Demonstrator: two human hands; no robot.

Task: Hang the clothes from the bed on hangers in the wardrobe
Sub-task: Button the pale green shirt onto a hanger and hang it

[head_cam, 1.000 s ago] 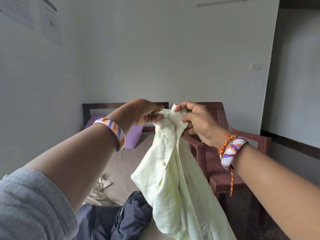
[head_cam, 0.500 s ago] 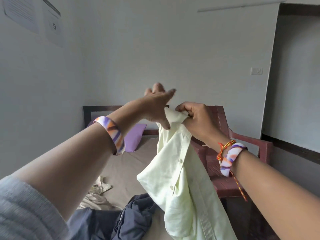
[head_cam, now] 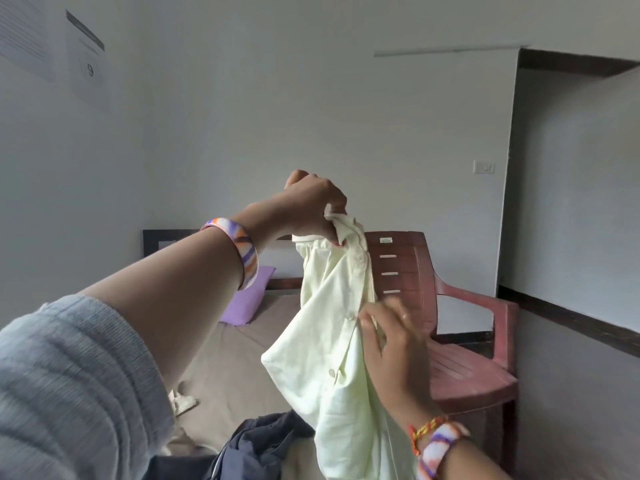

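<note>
Right hand (head_cam: 391, 344) dropped from collar to placket at 5 o'clock, blurred, grip unclear, pale shirt (head_cam: 332, 327) being pinched at collar by left hand (head_cam: 311, 206), hanging lengthwise, collar toward 12 o'clock.

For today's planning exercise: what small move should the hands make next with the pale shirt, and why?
Probably the right hand should pinch the placket and pull it straight: the left hand holds the pale shirt up by its collar, but the shirt hangs bunched, with no hanger in view.

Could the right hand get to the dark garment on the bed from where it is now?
Probably yes. The right hand is at the pale shirt's button edge, which the left hand grips up top. The dark garment lies just below; only the hanging shirt is between them.
</note>
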